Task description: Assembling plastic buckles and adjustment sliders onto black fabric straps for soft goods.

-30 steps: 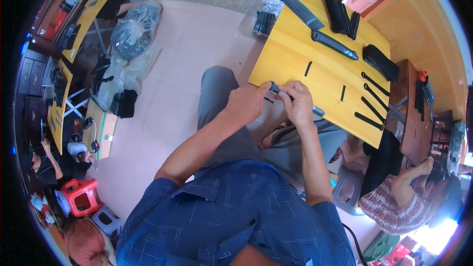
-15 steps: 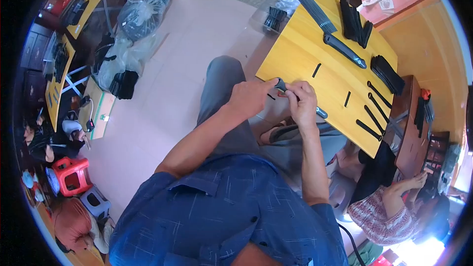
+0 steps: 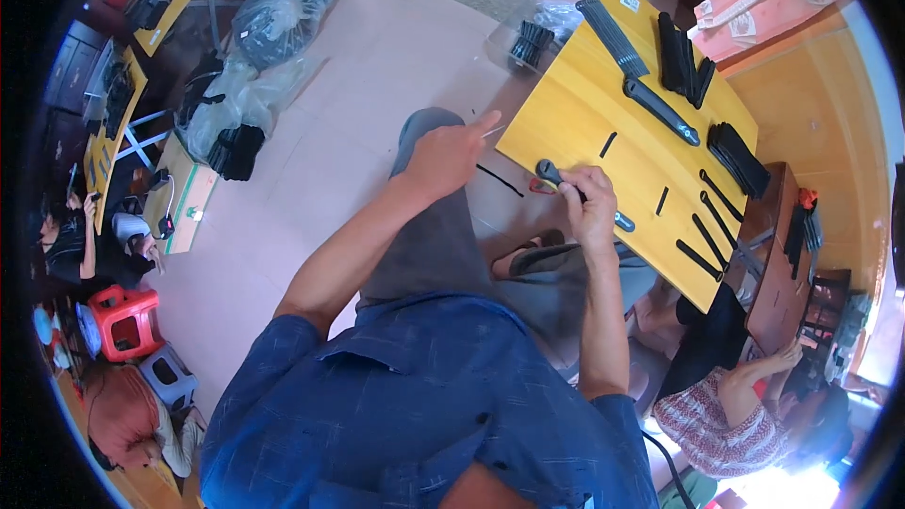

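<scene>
From my remote seat the biggest thing is the yellow table (image 3: 556,118), reaching off toward two o'clock, with a person in a patterned top (image 3: 721,415) at four o'clock. A clear plastic bag (image 3: 287,14) sits on the floor at eleven, and a red stool (image 3: 127,323) stands between eight and nine. On the table I have black piles at its one o'clock (image 3: 674,52) and three o'clock (image 3: 738,158), a fan of grey straps (image 3: 613,36) at its twelve, and four thin black straps (image 3: 699,259) between its four and five. My left hand (image 3: 445,162) is at twelve, off the table's near corner, its index finger aimed at two; something thin and pale shows by the fingertips, but I cannot tell whether it is gripped. My right hand (image 3: 592,203), just short of three, is clenched around a dark strap (image 3: 548,170) at the table's near edge, the rounded end poking out toward ten. Smallest is a red-and-yellow bit (image 3: 542,186) just beside that end, too small for me to identify.
</scene>
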A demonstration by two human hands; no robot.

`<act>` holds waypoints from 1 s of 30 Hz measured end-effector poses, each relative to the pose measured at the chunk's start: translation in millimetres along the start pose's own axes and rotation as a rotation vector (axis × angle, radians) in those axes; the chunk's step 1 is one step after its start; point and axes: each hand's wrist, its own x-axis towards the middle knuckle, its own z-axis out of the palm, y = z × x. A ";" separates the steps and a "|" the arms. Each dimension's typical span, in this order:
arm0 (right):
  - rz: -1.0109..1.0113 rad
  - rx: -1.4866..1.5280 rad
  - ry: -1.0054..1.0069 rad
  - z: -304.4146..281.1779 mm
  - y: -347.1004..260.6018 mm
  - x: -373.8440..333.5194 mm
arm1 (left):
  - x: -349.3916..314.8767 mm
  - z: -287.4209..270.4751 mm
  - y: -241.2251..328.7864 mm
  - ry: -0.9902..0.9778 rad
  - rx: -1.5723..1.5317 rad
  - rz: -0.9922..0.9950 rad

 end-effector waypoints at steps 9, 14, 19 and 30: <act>-0.081 -0.183 -0.008 -8.4 -35.3 14.8 | -20.4 18.5 23.8 -0.022 -0.223 0.188; -0.031 -0.136 -0.024 5.5 -35.2 14.9 | -17.0 16.3 27.2 -0.085 -0.150 0.180; -0.031 -0.116 -0.006 11.5 -26.7 15.8 | -16.0 18.8 29.3 -0.090 -0.146 0.192; -0.006 -0.049 0.025 15.5 -22.1 13.8 | -14.9 26.0 26.4 -0.084 -0.133 0.187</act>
